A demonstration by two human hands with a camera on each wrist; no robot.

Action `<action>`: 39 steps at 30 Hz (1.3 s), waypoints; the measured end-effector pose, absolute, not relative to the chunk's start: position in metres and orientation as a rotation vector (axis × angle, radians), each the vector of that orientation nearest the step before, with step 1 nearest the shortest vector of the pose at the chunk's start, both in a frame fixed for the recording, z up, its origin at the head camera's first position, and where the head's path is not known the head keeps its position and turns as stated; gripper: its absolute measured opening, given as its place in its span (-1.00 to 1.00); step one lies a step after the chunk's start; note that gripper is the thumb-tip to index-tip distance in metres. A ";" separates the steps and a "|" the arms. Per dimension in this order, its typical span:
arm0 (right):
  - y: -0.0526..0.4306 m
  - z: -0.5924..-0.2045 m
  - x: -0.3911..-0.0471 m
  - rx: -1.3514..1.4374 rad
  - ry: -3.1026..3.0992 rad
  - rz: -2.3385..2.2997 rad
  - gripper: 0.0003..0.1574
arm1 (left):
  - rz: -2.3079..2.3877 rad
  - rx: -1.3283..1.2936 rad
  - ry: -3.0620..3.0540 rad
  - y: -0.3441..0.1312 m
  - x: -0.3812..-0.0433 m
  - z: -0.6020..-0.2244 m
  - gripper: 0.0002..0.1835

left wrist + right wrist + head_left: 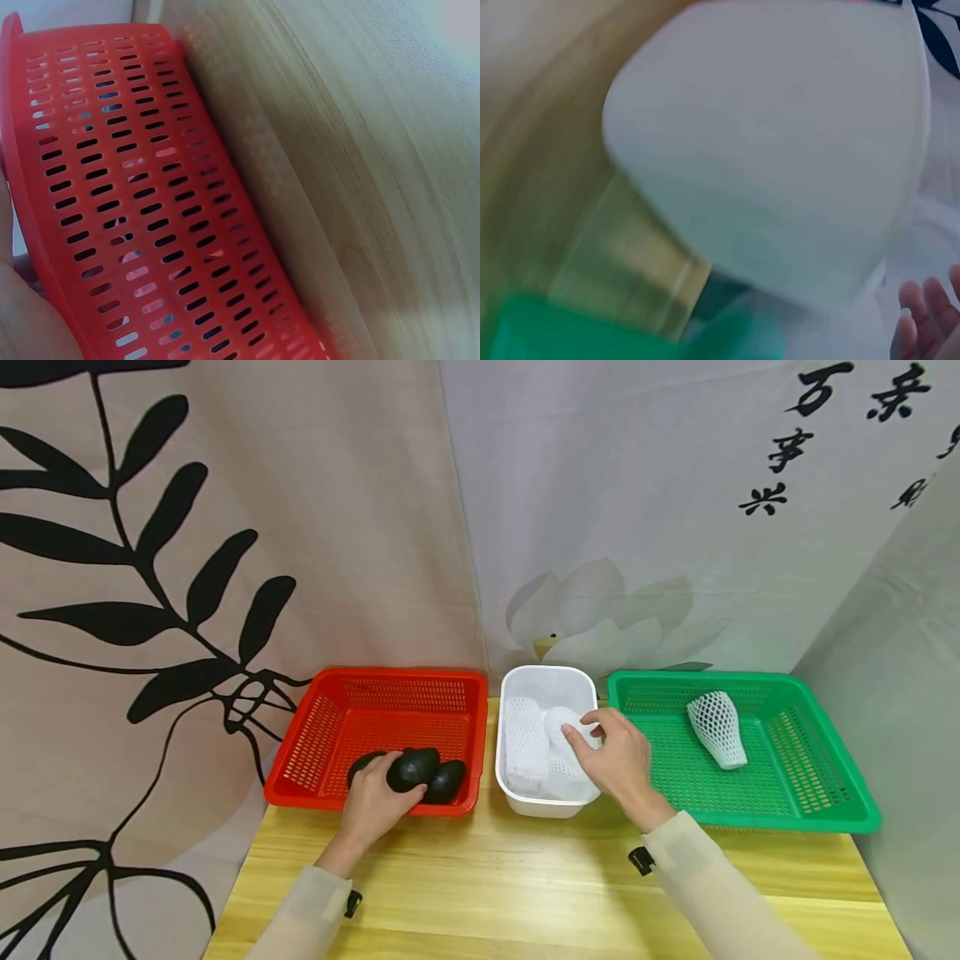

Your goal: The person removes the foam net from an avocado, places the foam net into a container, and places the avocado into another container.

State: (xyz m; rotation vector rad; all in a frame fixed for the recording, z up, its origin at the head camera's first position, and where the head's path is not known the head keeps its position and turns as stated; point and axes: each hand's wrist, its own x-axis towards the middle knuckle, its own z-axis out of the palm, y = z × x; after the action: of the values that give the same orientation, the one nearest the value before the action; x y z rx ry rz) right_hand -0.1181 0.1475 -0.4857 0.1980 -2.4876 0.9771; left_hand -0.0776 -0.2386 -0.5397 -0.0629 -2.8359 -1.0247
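In the head view, my left hand (pixel 372 803) reaches over the front rim of a red basket (pixel 408 675). Its thumb and fingers grip a dark avocado (pixel 414 768). Beside that one lie other dark avocados, one to the right (pixel 447 782) and one partly behind the hand (pixel 363 763). My right hand (pixel 621 758) hovers over the right side of a white bin (pixel 547 809), thumb and fingers apart. White foam nets (pixel 525 739) fill the bin below it. The right wrist view shows loosely bent fingers (pixel 930 319) with nothing visible between them.
A green basket (pixel 757 820) stands at the right, holding a bulging white foam net (pixel 717 729); what is inside it is hard to tell. All three containers stand on a wooden table (pixel 510 893), with a curtain (pixel 375 527) behind.
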 end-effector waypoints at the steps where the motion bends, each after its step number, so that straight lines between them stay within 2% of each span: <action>1: 0.156 -0.485 -0.119 0.185 -2.475 0.967 -0.60 | -1.032 -0.062 -2.837 -0.238 -0.078 -0.539 -0.24; 7: 0.212 -0.481 -0.124 0.065 -2.530 0.928 -0.55 | -1.050 -0.059 -2.839 -0.237 -0.078 -0.537 -0.24; 18: 0.296 -0.484 -0.135 -0.103 -2.836 0.793 -0.06 | -1.057 -0.053 -2.821 -0.238 -0.078 -0.539 -0.24; 27: 0.326 -0.492 -0.152 -0.208 -2.984 0.724 0.18 | -1.055 -0.079 -2.796 -0.238 -0.078 -0.542 -0.25; 39: 0.351 -0.492 -0.179 -0.181 -3.211 0.598 0.46 | -1.044 -0.058 -2.811 -0.238 -0.079 -0.539 -0.25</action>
State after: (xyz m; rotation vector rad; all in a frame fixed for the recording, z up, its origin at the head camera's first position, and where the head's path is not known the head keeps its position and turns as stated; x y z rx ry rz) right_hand -0.1787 0.3512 -0.4916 -0.1810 -3.2109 0.5979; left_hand -0.0787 -0.2385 -0.5389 -0.0584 -2.8109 -1.0436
